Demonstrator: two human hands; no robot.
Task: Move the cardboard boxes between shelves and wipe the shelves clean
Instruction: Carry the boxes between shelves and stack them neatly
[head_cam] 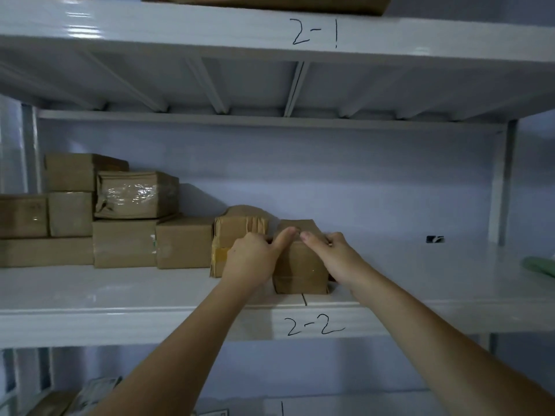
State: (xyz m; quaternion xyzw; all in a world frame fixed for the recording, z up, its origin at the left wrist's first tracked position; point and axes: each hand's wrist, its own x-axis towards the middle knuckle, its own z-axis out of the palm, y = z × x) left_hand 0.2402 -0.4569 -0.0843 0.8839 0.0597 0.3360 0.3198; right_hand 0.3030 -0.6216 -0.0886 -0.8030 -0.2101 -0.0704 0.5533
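Left hand [250, 259], right hand [332, 255] clasp small box [300, 271]; thumbs on top

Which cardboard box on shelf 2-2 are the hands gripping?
The rightmost box, at the shelf's front edge above the 2-2 mark; left hand and right hand grip its sides.

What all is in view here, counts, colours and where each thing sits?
shelf 2-2: one, white, middle, bearing the boxes
shelf 2-1: one, white, above, marked by hand
boxes: about eight, brown, stacked on left half of shelf 2-2
held box: one, brown, at front edge of shelf 2-2, beside the stack
top box: one, brown, on shelf 2-1, mostly cut off
green thing: one, right edge of shelf 2-2, unclear
dark tag: one, at the back right
left hand: grip on held box's left side
right hand: grip on its right side
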